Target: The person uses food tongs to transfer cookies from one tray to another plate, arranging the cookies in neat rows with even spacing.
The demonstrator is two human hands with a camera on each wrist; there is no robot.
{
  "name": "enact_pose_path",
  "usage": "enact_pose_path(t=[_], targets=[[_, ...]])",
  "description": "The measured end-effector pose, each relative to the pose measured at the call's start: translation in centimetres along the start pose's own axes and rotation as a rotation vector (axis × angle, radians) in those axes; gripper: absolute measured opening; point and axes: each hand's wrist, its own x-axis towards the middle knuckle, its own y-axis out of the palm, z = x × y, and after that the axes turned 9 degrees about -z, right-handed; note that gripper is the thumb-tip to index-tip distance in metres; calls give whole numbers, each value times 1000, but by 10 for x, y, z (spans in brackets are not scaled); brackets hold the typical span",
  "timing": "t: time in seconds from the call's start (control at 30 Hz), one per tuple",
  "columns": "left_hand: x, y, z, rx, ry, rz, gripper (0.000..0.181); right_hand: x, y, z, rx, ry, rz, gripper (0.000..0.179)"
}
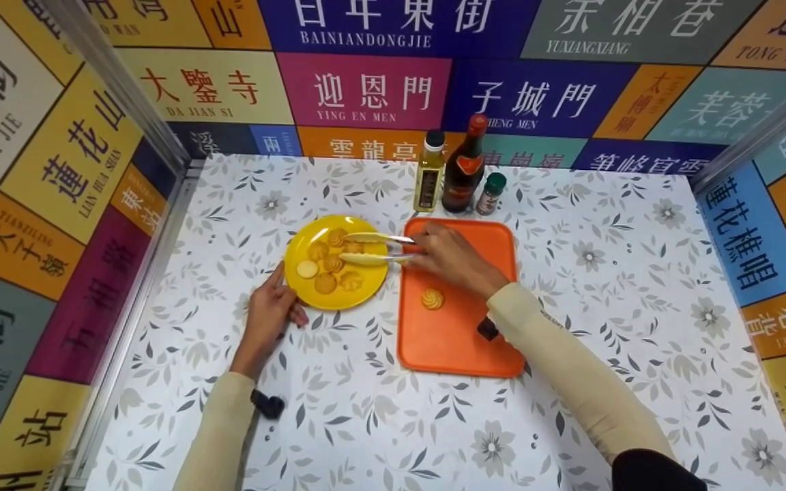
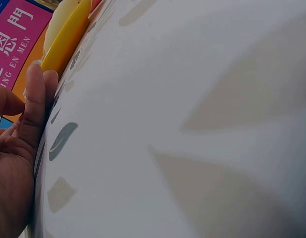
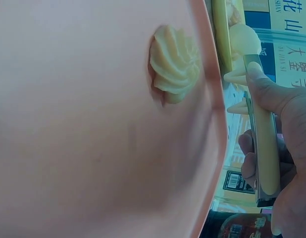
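Note:
My right hand (image 1: 444, 252) grips metal tongs (image 3: 266, 144) with pale cream tips, above the orange tray's left edge. The tongs reach left over the yellow plate (image 1: 297, 235), their tips spread around or above cookies near its right side; whether they touch one is unclear. Several golden cookies (image 1: 325, 283) of different shapes lie on the plate. At the plate's lower left rim, my left hand (image 1: 270, 307) rests on the table with its fingers touching the edge. One swirled cookie (image 3: 175, 64) lies alone on the orange tray (image 1: 461, 348).
Behind the tray stand an oil bottle (image 1: 429, 174), a dark red-capped bottle (image 1: 464, 167) and a small green-lidded jar (image 1: 492, 193). Printed panels (image 1: 366, 88) wall in the back and sides. A floral cloth (image 1: 338, 423) covers the table.

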Motion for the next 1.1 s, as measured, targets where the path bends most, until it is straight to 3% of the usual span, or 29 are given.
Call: enact_pose_path(t=[0.27, 0.9, 1.1], targets=[[1, 1, 2, 18, 33, -4, 70, -2, -2, -1, 12, 7, -15, 41], [2, 0, 1, -32, -37, -12, 71, -34, -19, -7, 46, 11, -109, 38], [1, 0, 0, -14, 10, -4, 69, -44, -27, -9, 25, -8, -147, 40]])
